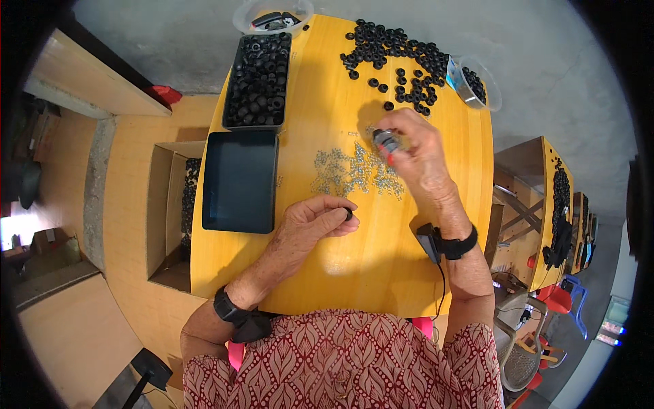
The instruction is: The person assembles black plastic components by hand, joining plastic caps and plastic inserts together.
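Note:
My left hand (pixel 317 221) is closed, pinching a small black knob (pixel 349 214) between thumb and fingers above the front of the table. Farther right, my right hand (pixel 419 150) grips a black-and-red hand tool (pixel 386 143), whose exact kind I cannot make out because it is blurred and partly covered by the fingers. The tool is over the upper right of a spread of tiny silvery metal pieces (pixel 330 170). Many loose black knobs (pixel 388 44) lie at the table's far side, beyond my right hand.
A black tray (pixel 252 127) full of black knobs stands far left, with a second dark tray (pixel 240 183) in front. Clear tubs stand at the far left (pixel 304 12) and right (pixel 496 99). A cardboard box (pixel 163 211) sits left of the yellow wooden table (pixel 381 273).

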Tool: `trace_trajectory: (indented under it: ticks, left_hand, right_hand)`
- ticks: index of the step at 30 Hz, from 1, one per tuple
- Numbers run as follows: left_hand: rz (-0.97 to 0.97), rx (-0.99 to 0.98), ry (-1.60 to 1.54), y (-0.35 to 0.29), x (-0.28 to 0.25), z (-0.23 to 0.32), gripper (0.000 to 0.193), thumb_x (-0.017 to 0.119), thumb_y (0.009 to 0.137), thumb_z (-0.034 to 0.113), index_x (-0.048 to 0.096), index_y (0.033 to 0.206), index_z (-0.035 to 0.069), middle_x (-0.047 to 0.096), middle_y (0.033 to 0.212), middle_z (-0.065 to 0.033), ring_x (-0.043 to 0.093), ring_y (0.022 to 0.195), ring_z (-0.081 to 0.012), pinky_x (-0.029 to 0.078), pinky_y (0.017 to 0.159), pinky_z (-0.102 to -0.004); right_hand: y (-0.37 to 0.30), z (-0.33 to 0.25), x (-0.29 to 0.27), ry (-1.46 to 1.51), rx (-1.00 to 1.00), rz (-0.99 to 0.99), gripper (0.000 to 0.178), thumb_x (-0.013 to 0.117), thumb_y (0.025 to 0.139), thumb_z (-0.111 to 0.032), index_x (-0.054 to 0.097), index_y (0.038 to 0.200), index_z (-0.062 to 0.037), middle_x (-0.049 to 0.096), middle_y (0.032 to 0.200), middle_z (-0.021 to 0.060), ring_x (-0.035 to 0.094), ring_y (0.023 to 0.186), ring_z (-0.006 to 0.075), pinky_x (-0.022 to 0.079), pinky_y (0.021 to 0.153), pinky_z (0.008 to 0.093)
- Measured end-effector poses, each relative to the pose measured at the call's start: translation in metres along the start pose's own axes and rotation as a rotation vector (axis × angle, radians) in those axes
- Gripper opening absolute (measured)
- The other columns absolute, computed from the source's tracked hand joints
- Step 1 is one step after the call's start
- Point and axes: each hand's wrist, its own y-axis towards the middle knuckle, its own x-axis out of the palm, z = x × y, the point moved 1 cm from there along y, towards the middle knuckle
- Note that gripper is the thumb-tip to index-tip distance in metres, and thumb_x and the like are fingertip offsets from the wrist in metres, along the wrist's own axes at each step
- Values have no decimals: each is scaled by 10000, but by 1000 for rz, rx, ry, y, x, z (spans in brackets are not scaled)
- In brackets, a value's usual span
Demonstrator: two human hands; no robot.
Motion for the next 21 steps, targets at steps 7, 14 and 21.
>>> trace_trajectory:
  ticks: [7, 14, 21]
  left_hand:
    - [21, 19, 10, 1, 1, -2, 239, 561, 975, 135, 606, 1146, -26, 662, 1020, -89, 652, 966, -152, 519, 907, -265]
    - [37, 36, 1, 1, 0, -4, 235, 567, 975, 155, 615, 1150, 5, 675, 1007, -82, 659, 935, -148, 525, 894, -288]
    - [50, 45, 25, 1, 0, -4, 242, 556, 981, 158, 607, 1162, 6, 677, 1001, -81, 659, 934, -152, 525, 895, -287]
  right_hand:
    - [-41, -12, -10, 260, 223, -24, 204, 663, 751, 82, 648, 933, -10, 616, 830, 57, 584, 759, 143, 484, 677, 270]
    - [-63, -43, -17, -43, -49, 273, 305, 661, 719, 85, 655, 1007, -13, 659, 991, 132, 648, 917, 286, 526, 794, 333]
    - [-92, -18, -10, 30, 119, 51, 355, 650, 701, 112, 659, 1036, -8, 658, 985, 146, 626, 897, 308, 521, 805, 340]
